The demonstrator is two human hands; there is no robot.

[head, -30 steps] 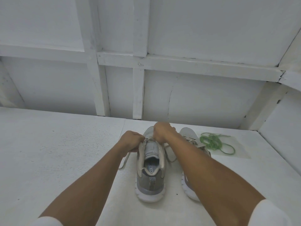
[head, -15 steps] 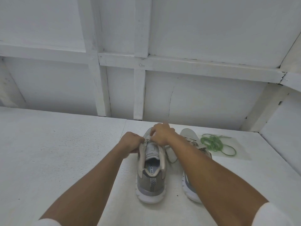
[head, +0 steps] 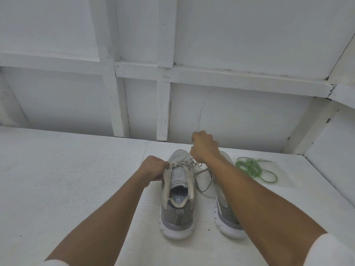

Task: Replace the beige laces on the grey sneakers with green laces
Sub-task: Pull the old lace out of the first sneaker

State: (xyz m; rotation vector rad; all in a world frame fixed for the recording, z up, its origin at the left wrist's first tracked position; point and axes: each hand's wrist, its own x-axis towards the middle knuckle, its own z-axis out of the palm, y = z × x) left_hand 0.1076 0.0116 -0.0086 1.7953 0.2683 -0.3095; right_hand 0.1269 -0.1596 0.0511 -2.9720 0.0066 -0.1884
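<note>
Two grey sneakers stand heels toward me on the white surface. My left hand (head: 153, 168) grips the upper left edge of the left sneaker (head: 177, 206) at its eyelets. My right hand (head: 204, 146) is raised above the toe, pinching the beige lace (head: 185, 161), which runs taut from the eyelets up into its fingers. A loose length of beige lace hangs between the shoes. My right forearm covers much of the right sneaker (head: 224, 212). The green laces (head: 251, 168) lie in a loose bundle to the right of the shoes.
The white table surface (head: 67, 179) ends at a white panelled wall (head: 240, 116) just behind the shoes. A side wall closes in at the right. A thin clear plastic sheet (head: 284, 181) lies under the green laces.
My right hand has lifted up and away from the left sneaker's tongue, drawing the beige lace out with it. My left hand has stayed at the shoe's left edge.
</note>
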